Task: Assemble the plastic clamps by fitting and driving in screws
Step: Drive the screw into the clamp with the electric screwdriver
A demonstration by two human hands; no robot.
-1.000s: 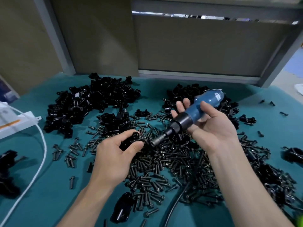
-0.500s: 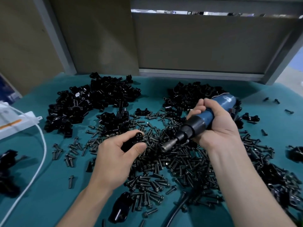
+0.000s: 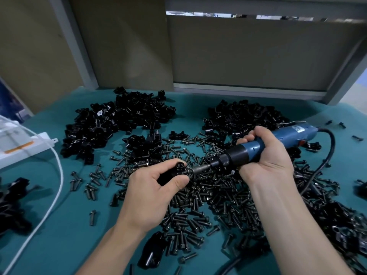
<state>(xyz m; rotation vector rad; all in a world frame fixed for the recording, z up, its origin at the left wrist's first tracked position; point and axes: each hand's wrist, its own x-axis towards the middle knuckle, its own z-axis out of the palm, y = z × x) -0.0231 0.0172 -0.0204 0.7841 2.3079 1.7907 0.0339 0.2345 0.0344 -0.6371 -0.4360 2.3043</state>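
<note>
My left hand [image 3: 156,187] grips a black plastic clamp [image 3: 175,171] just above the heap of dark screws [image 3: 208,195] at the table's middle. My right hand [image 3: 266,155] is wrapped round a blue electric screwdriver [image 3: 264,144], which points left and slightly down. Its metal bit [image 3: 200,169] meets the right side of the clamp. Most of the clamp is hidden under my fingers and thumb.
Piles of black clamp parts lie at the back left [image 3: 119,124] and back right [image 3: 244,116] on the green table [image 3: 59,235]. The screwdriver's black cable [image 3: 325,161] loops down the right side. A white cable [image 3: 57,175] and white box [image 3: 23,147] sit left. More black parts lie at the far left [image 3: 12,205].
My right hand has closed round the screwdriver, then lowered it and brought it left until the bit reached the clamp. My left hand has kept hold of the clamp.
</note>
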